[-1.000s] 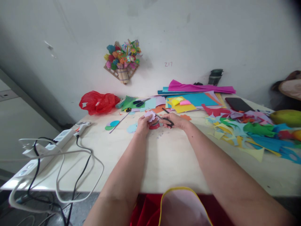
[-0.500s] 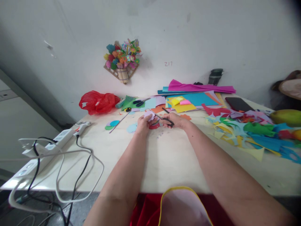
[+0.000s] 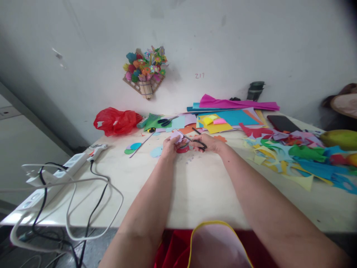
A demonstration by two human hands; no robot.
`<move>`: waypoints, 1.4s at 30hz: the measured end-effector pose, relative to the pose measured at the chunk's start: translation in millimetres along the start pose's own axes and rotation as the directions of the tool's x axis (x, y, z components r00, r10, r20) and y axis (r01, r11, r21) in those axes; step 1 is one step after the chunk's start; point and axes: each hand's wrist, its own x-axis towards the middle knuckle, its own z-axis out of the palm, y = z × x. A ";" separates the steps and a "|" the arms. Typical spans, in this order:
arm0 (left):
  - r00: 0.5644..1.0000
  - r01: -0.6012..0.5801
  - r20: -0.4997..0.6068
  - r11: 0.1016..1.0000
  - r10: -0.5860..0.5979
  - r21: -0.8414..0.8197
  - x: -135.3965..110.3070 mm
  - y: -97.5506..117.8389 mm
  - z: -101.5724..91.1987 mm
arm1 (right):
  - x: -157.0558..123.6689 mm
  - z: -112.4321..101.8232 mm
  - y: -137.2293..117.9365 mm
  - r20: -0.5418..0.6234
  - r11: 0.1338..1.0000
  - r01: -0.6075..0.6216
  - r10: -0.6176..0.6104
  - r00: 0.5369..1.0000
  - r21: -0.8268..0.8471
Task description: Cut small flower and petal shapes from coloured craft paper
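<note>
Pale wall (image 3: 223,41) fills the upper half of the frame, with small handwritten marks near its middle, and below it a cream-topped table (image 3: 206,193) spans the view. At the lower left, a white power strip (image 3: 76,160) lies along the table's edge among looping black and white cables (image 3: 122,196). Right of it, a crumpled red plastic bag (image 3: 118,123) sits near the wall; a bouquet of colourful handmade flowers (image 3: 146,67) hangs above, left of the upper centre. Below, blue and green discs (image 3: 135,146) overlap beside a thin purple strip (image 3: 146,139), with spare dark-handled scissors (image 3: 164,122) farther back. At the centre of the frame, the left hand (image 3: 170,146) pinches a lilac paper flower (image 3: 175,136) between thumb and fingers. Just right of it, the right hand (image 3: 206,143) grips black-handled scissors (image 3: 200,144), their blades pointing left towards the flower; whether they touch it cannot be told. An orange cutout (image 3: 220,139) lies just behind the right wrist. Right of the upper centre are coloured sheets (image 3: 240,118) and a magenta roll (image 3: 240,104). Mixed paper scraps (image 3: 308,152) spread across the right side, near a dark phone (image 3: 287,123).
</note>
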 end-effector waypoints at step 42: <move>1.000 0.009 0.021 1.000 -0.009 0.010 -6.6 2.5 6.0 | -3.3 3.1 -5.9 -0.023 0.998 -0.041 0.042 0.999 0.052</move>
